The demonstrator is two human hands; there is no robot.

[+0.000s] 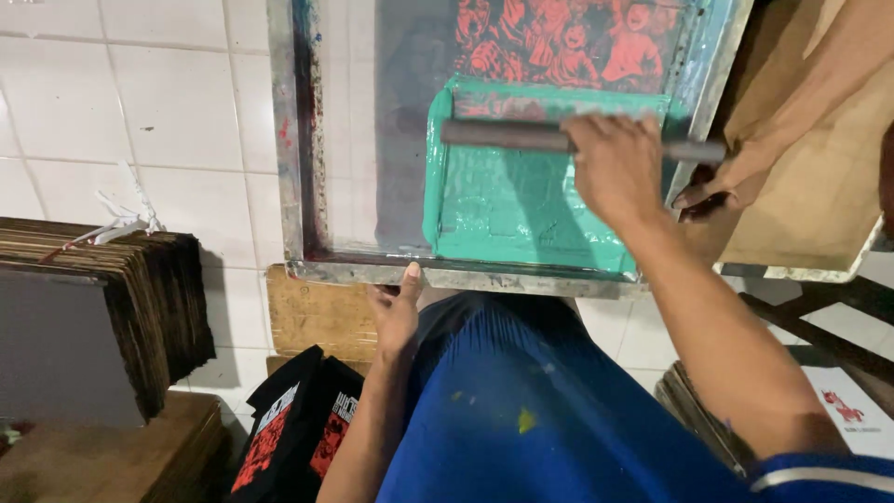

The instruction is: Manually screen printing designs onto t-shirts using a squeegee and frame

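Observation:
A metal-framed printing screen (pixel 291 140) lies flat in front of me, with a red picture (pixel 568 42) showing at the far end of its mesh. Wet teal ink (pixel 503 210) covers a rectangle in the middle of the mesh. My right hand (pixel 615 168) grips the grey handle of a squeegee (pixel 503 136), which lies crosswise at the far edge of the ink. At the near rail of the frame, my left hand (pixel 396 312) holds on from below with the thumb on top.
Another person's hand (pixel 722 182) rests at the right side of the frame beside a tan board (pixel 819 177). A stack of dark boards (pixel 140 307) stands at the left. Black shirts with red prints (pixel 289 428) lie below on a wooden board (pixel 312 312). The floor is white tile (pixel 158 102).

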